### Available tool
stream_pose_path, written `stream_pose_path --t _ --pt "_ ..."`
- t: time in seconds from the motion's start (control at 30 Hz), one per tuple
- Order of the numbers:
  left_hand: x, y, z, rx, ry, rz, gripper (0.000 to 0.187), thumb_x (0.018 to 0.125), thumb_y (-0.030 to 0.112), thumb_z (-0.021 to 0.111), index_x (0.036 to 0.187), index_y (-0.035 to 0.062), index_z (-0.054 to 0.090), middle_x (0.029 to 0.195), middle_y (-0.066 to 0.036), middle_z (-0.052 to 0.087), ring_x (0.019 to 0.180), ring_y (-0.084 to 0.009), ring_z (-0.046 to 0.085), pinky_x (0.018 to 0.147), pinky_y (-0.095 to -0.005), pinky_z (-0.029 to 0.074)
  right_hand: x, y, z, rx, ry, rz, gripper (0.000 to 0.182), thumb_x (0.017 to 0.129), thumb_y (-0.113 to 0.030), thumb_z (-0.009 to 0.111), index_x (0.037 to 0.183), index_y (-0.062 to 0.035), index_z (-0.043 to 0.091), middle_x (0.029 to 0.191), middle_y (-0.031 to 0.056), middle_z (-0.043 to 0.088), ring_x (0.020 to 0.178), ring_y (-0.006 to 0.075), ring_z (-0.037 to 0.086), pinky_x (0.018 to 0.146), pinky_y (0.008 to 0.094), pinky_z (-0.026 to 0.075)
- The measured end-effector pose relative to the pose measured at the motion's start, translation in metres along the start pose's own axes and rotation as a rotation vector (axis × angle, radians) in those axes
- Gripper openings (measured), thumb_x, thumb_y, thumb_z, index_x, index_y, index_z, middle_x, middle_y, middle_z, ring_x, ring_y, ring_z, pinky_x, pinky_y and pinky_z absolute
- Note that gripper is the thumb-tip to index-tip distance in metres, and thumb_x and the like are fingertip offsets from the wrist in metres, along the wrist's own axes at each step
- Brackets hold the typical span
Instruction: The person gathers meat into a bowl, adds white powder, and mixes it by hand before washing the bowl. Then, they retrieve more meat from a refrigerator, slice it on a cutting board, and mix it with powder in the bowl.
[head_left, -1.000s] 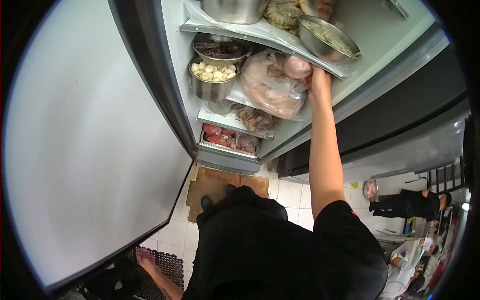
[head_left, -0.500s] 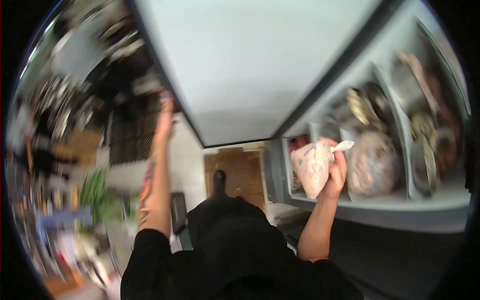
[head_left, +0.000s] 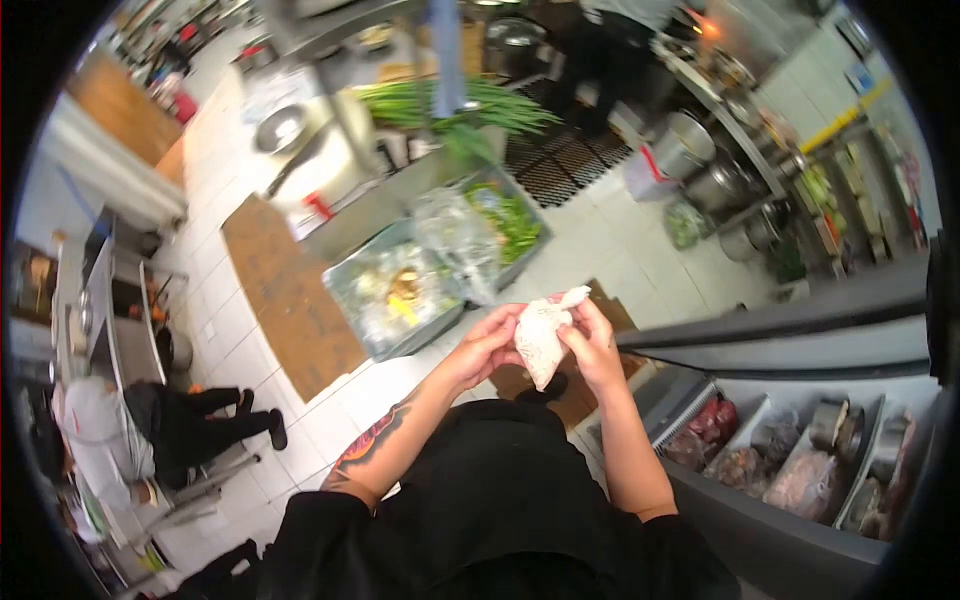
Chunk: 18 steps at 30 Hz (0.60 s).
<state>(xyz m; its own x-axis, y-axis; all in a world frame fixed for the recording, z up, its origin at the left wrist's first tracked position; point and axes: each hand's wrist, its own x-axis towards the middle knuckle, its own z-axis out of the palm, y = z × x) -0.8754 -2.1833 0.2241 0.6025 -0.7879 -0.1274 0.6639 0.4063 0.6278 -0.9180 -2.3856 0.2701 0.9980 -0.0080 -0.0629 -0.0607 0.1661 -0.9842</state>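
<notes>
At the lower left of the frame a person in dark clothes [head_left: 190, 425] is seen crouched on the tiled floor [head_left: 610, 240], and a brown mat [head_left: 290, 295] is laid on the tiles just above and to the right. Near the centre, a metal tray of mixed vegetables [head_left: 395, 295] is set beside a second tray of greens [head_left: 505, 220], with long green stalks [head_left: 460, 105] spread on the worktop [head_left: 390, 195] above them. Just below the trays, at mid-frame, a small plastic bag of pale meat [head_left: 541, 342] is gripped from both sides: the left hand [head_left: 488, 345] is closed on its left edge and the right hand [head_left: 592, 345] is closed on its right edge, near the knotted top. At the lower right, an open refrigerator [head_left: 800, 440] is seen, its shelves filled with bagged meat [head_left: 800, 482] and metal bowls [head_left: 832, 425]
</notes>
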Motion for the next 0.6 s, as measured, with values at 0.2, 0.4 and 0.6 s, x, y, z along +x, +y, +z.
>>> stream_pose_path --t 0.2,0.4,0.6 --pt "-0.207 0.078 -0.09 0.271 0.638 0.511 0.036 0.098 0.025 0.063 0.126 0.0069 0.049 0.115 -0.006 0.061 0.106 -0.0157 0.061 0.088 -0.0338 0.053 0.031 0.055 0.247 0.386 -0.368 0.314 0.065 0.093 -0.014 0.066 0.149 -0.0027 0.035 0.134 0.0089 0.056 0.119 0.0209 0.057 0.089 0.0366 0.055" --pt "-0.35 0.196 -0.144 1.238 0.935 0.554 0.018 0.096 0.016 0.062 0.108 0.0015 0.06 0.113 -0.007 0.06 0.107 -0.018 0.059 0.088 -0.0304 0.05 0.1 0.075 0.397 0.066 -0.712 0.253 0.067 0.085 -0.013 0.077 0.143 -0.0018 0.044 0.123 0.0089 0.062 0.104 0.0187 0.064 0.073 0.0335 0.06" --pt "-0.435 0.275 -0.194 1.128 1.118 0.404 0.017 0.091 0.014 0.067 0.087 -0.0013 0.062 0.09 -0.005 0.057 0.08 -0.0131 0.056 0.066 -0.0254 0.047 0.136 0.138 0.552 0.18 -0.868 0.098 0.061 0.078 -0.011 0.083 0.13 -0.0038 0.051 0.119 0.0056 0.062 0.11 0.0134 0.059 0.094 0.032 0.05"
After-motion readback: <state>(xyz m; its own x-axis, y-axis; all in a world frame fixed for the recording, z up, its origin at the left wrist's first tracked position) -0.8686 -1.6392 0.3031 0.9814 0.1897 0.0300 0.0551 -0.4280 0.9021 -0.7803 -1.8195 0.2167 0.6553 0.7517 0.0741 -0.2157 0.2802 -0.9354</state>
